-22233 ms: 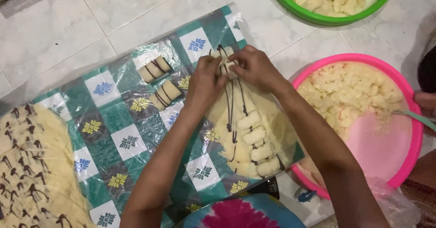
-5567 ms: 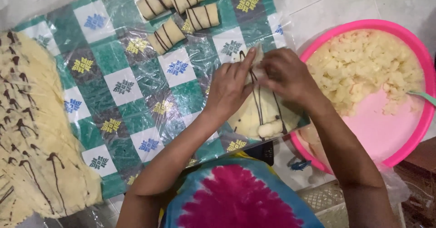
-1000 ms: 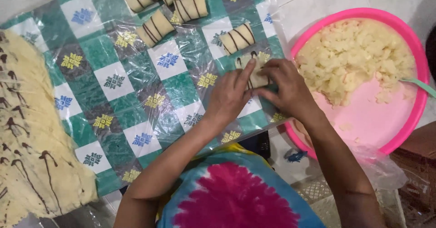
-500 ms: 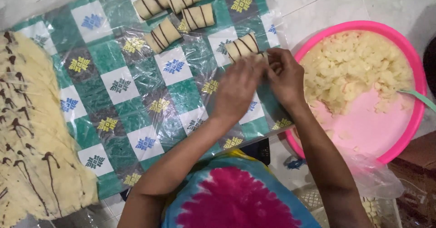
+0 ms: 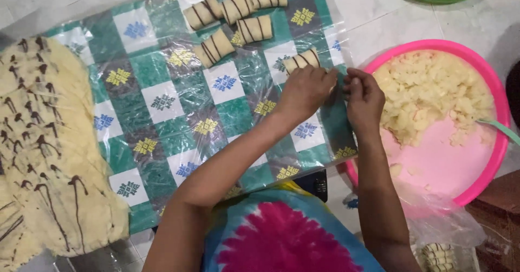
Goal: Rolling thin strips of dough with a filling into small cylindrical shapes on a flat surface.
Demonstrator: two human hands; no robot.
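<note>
Hands and curled close over striped dough roll — grip hidden; rolling step, next needing gentle placement beside finished rolls.

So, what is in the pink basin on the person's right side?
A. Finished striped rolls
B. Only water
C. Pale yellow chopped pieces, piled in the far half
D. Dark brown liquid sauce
C: the pink basin holds pale yellow chopped pieces heaped in its far half, while the near half shows bare pink bottom; the striped rolls lie on the checked plastic sheet instead.
</note>
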